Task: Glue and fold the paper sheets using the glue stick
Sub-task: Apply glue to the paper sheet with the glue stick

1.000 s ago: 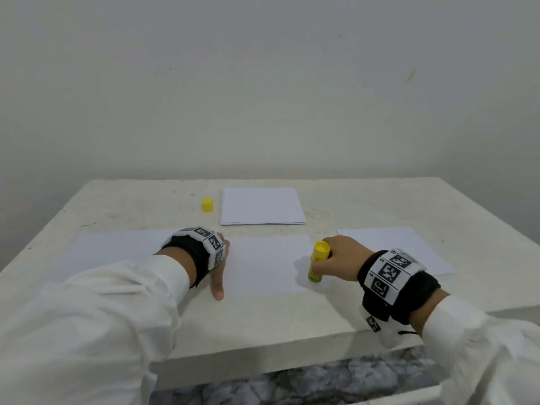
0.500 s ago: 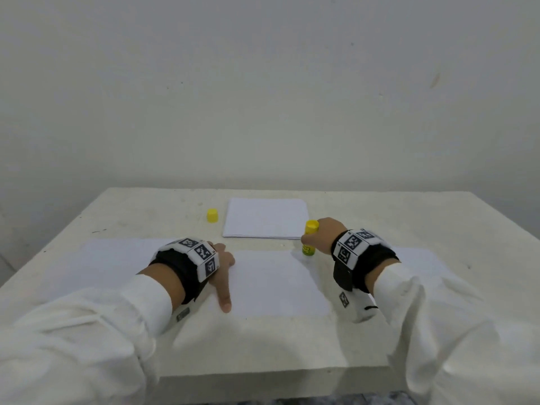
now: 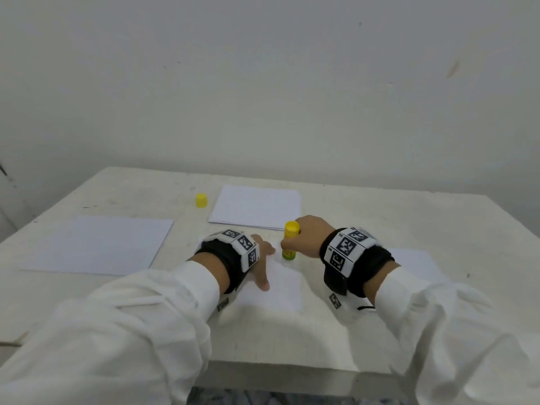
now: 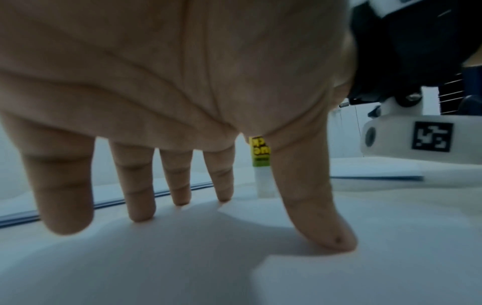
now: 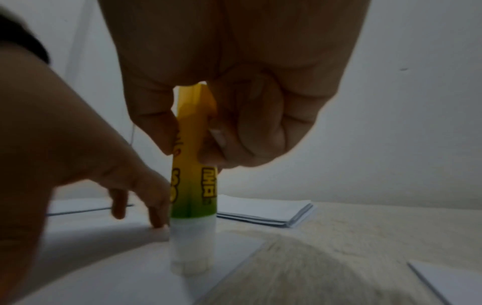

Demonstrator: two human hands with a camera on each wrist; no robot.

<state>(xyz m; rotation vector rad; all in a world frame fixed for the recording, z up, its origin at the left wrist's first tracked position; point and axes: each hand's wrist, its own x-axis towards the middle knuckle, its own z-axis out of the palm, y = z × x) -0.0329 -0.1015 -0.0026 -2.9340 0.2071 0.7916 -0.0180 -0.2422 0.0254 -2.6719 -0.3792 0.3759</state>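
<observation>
Since a moment ago the right hand point(image 3: 306, 239) has stayed up at the far right corner of the middle sheet point(image 3: 285, 290) with the glue stick point(image 3: 290, 244), after sliding there from the near edge; the left hand point(image 3: 261, 258) has kept its place on the paper. The right hand's fingers curl round the yellow barrel, holding it upright with its clear tip point(image 5: 191, 245) pressed on the sheet close to the right edge. The left hand lies spread, fingers point(image 4: 138, 185) straight, tips touching the paper just left of the stick.

Bare tabletop point(image 3: 409, 217) runs to the right of the stick and beyond it, up to a folded stack of paper point(image 3: 257, 207) just behind. The yellow cap point(image 3: 201, 200) stands left of that stack. A flat sheet point(image 3: 102, 244) lies well to the left, near the tabletop's left edge. Another sheet point(image 3: 415, 260) on the right is mostly hidden behind the right wrist and sleeve point(image 3: 438, 317). The left half of the middle sheet is covered by the left arm. Whether glue has been laid down cannot be made out. The stick's label is too blurred to read.
</observation>
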